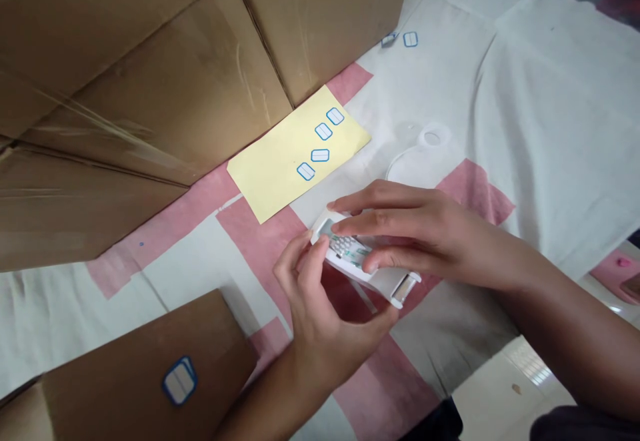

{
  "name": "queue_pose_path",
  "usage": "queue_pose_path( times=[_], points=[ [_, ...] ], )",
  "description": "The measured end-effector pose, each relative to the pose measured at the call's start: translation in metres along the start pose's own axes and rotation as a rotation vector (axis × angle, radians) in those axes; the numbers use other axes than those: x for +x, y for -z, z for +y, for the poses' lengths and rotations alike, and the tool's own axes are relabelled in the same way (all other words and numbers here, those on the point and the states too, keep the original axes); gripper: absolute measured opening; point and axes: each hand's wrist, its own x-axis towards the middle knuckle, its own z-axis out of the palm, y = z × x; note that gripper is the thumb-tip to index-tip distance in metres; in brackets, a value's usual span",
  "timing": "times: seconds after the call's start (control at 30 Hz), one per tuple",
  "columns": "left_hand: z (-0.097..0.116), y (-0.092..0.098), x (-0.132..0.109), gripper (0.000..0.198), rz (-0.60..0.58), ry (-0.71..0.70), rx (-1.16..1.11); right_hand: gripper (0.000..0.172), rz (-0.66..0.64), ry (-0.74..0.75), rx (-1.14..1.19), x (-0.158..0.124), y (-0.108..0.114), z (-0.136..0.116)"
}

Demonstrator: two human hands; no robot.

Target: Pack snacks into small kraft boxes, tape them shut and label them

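Note:
My left hand [320, 307] cradles a small white handheld label maker [385, 279] from below, with thumb and fingers closed round its near end. My right hand [410, 227] lies over its top, fingers on the grey keypad [347, 247]. Just beyond lies a yellow sheet [280, 174] carrying several blue-bordered white labels [320, 155]. A white tape roll [431, 138] with a loose tail lies on the cloth behind my right hand.
Large cardboard boxes [150, 81] fill the upper left. A smaller box [125, 381] at the lower left bears one blue-bordered label [179, 380]. Two more labels [410, 39] lie on the pink-and-white cloth [540, 94] far away. Tiled floor shows at the lower right.

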Motion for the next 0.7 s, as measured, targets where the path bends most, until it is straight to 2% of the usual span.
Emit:
queue_pose_path(
  times=[0.27, 0.53, 0.7],
  points=[
    [-0.003, -0.0035, -0.0013, 0.1, -0.04, 0.043, 0.032, 0.031, -0.046, -0.055, 0.057, 0.0023, -0.002, 0.0037],
    [-0.0048, -0.0035, -0.0039, 0.107, -0.06, 0.084, 0.059, 0.04, -0.097, -0.07, 0.133, -0.0001, 0.0037, 0.0083],
    [-0.0051, -0.0029, -0.003, 0.103, -0.066, 0.082, 0.067, 0.04, -0.09, -0.086, 0.133, -0.0014, 0.0039, 0.0067]
  ],
)
